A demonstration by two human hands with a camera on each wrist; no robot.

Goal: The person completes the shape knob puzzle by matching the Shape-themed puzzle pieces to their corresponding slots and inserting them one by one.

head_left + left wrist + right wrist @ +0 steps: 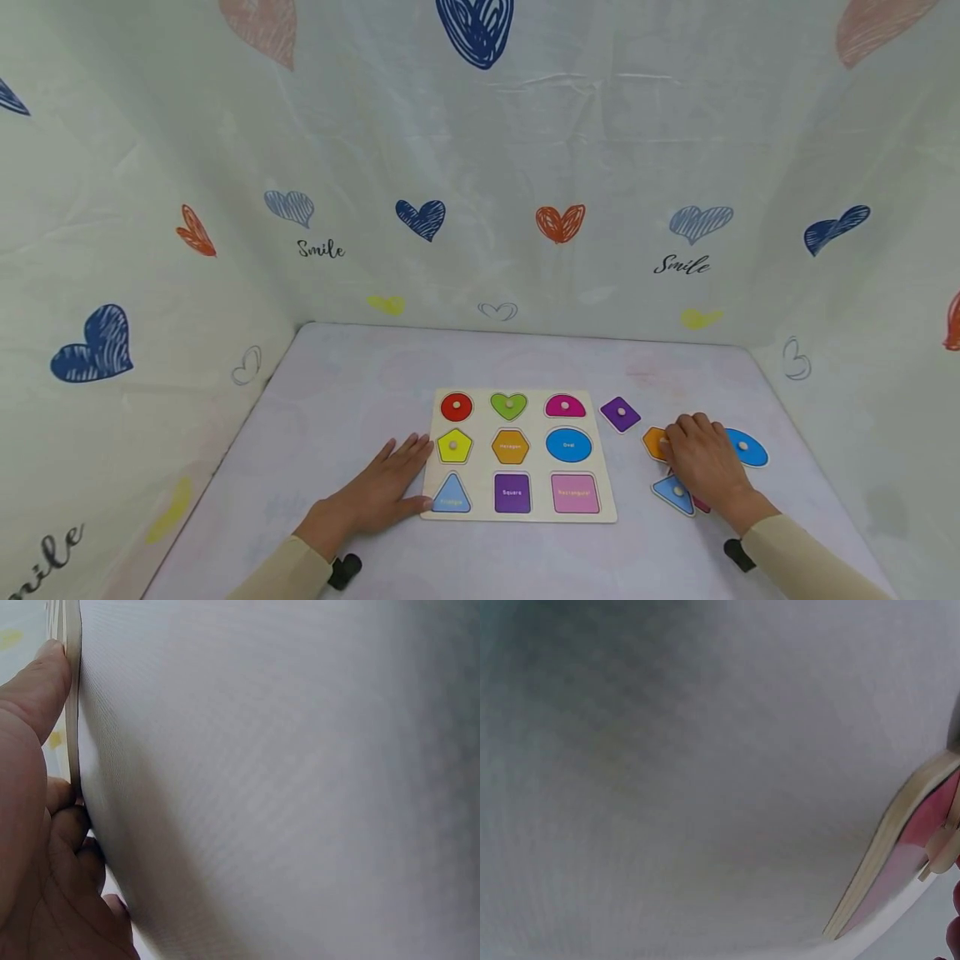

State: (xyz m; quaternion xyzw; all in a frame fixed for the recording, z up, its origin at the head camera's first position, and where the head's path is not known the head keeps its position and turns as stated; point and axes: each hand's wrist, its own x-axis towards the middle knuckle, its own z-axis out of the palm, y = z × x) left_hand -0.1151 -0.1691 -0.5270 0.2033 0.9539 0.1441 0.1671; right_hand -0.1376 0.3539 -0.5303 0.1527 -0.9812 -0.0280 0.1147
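A wooden shape puzzle board [480, 458] lies on the table. My left hand [386, 487] rests flat at its left edge, fingers straight, thumb on the lower left corner near the printed triangle. At the right my right hand [702, 462] bends over loose knobbed pieces. Its thumb side overlaps the orange hexagon piece [652, 443]; I cannot tell whether it pinches the knob. Partly behind the hand lies a blue oval piece [747, 448]. A blue triangle piece [672, 495] sits below, over a mostly hidden pink piece [919, 832], whose knob shows in the right wrist view.
A purple square piece [620, 414] lies just right of the board. On the board sit a red circle [456, 407], a green heart [508, 407], a magenta half circle [565, 407] and a yellow pentagon [454, 446]. A heart-printed cloth [480, 150] hangs around the table.
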